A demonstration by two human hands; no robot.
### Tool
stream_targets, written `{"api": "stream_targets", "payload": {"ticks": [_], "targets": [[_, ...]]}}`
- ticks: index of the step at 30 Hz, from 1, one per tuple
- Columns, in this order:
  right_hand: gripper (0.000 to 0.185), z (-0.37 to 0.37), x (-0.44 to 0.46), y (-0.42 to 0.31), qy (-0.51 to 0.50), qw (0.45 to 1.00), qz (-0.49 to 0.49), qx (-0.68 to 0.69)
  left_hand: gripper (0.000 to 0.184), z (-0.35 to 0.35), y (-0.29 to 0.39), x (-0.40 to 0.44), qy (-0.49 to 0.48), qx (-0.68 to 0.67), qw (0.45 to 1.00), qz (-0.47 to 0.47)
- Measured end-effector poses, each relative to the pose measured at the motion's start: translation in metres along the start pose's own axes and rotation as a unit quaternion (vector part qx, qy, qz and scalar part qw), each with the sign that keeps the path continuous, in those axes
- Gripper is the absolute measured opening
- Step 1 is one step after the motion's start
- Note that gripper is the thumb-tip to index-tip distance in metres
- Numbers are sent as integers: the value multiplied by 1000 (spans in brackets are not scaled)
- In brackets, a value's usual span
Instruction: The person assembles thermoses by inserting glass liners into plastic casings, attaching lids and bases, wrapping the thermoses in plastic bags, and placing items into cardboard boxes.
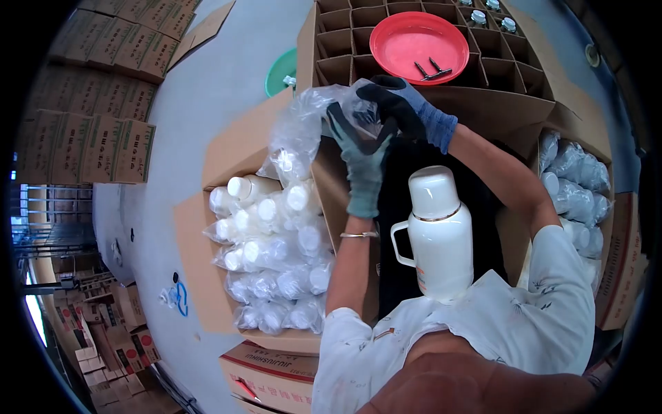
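Note:
A clear plastic bag hangs crumpled between my two gloved hands, over the right side of the open carton on my left. My left hand, in a grey-green glove with dark fingers, grips the bag, thumb and fingers on either side of the film. My right hand, in a blue and black glove, is closed on the bag's upper right end. Below both hands a white vacuum jug with a handle and a cup lid rests upright on my lap, touched by neither hand.
Wrapped white bottles fill the carton on my left; more wrapped items fill another at right. A divided carton ahead carries a red basin with dark metal pieces. A green basin sits behind. Stacked cartons stand far left.

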State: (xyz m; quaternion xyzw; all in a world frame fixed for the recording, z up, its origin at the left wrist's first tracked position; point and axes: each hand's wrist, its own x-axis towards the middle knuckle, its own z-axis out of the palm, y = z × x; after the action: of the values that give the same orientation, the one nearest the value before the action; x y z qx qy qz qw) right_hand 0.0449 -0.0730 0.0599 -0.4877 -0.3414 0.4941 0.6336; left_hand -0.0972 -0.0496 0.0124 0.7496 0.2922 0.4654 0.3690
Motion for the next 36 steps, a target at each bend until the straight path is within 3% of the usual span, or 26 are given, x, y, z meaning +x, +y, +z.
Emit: {"api": "stream_targets", "payload": {"ticks": [3, 4, 5, 6, 7, 8, 9, 10, 12, 13, 14, 16, 17, 18, 20, 21, 22, 23, 24, 26, 28, 30, 33, 34, 35, 36], "targets": [[37, -12, 1, 3, 79, 964, -169, -187, 87, 15, -30, 4, 44, 56, 997, -34], [42, -23, 4, 2, 104, 930, -223, -272, 68, 14, -36, 1, 64, -57, 994, -64], [39, -33, 6, 0, 154, 860, -296, -387, 58, 8, -36, 2, 55, -82, 994, -56], [39, -39, 1, -10, 136, 872, -253, -397, 48, -4, -36, 2, 42, -105, 992, -51], [40, -46, -8, -22, 116, 884, -207, -404, 29, -14, -39, 0, 43, -90, 989, -106], [40, -54, -12, -29, 93, 892, -163, -411, 30, -21, -51, 0, 52, -171, 972, -150], [43, -74, 0, -9, 67, 861, -235, -446, 31, -28, -66, -2, 62, -249, 947, -193], [45, -70, -1, -2, 35, 868, -232, -438, 32, -34, -63, -1, 73, -325, 913, -236], [52, -63, -6, 9, -29, 877, -227, -423, 33, -37, -57, -5, 33, -365, 890, -271], [63, -57, -6, 30, -63, 944, -170, -276, 34, -32, -50, -10, 11, -387, 879, -279], [73, -31, -27, 2, -107, 953, -70, -274, 34, -26, -46, -19, -11, -408, 866, -288], [77, -38, -10, 51, -211, 948, -173, -164, 31, -15, -50, -42, -86, -173, 978, -82], [65, -30, -19, 43, -156, 938, -177, -256, 29, -12, -51, -44, -110, -255, 946, -167], [59, -37, -15, 50, -124, 947, -163, -248, 27, -12, -52, -46, -132, -333, 900, -250], [48, -52, -6, 57, -59, 961, -135, -234, 33, -20, -51, -48, -15, -149, 987, -66], [44, -55, -11, 53, 42, 956, -180, -228, 32, -19, -53, -44, 61, -200, 971, -118], [37, -64, -13, 44, 100, 943, -189, -257, 32, -28, -54, -44, 23, -503, 852, -142], [32, -75, -19, 40, 116, 928, -159, -315, 32, -38, -40, -38, 12, -742, 641, -195], [28, -86, -25, 40, 130, 910, -129, -372, 33, -39, -29, -39, 19, -722, 657, -216], [26, -104, -29, 68, 203, 899, -154, -357, 34, -39, -19, -48, 36, -679, 686, -259], [23, -118, -46, 85, 249, 898, -165, -322, 39, -41, -75, -86, -6, -358, 915, -186], [20, -121, -76, 83, 212, 911, -104, -338, 39, -61, -69, -103, -100, -357, 904, -215], [16, -92, -141, 79, 237, 856, -267, -373, 41, -79, -21, -109, -185, -343, 888, -245], [15, -77, -166, 74, 227, 893, -218, -321, 42, -82, -6, -109, -201, -319, 892, -249], [12, -71, -189, 79, 219, 887, -200, -355, 49, -87, 1, -116, -210, -295, 883, -299], [15, -68, -208, 82, 212, 863, -210, -408, 48, -93, 3, -122, -241, -257, 898, -264]]}}
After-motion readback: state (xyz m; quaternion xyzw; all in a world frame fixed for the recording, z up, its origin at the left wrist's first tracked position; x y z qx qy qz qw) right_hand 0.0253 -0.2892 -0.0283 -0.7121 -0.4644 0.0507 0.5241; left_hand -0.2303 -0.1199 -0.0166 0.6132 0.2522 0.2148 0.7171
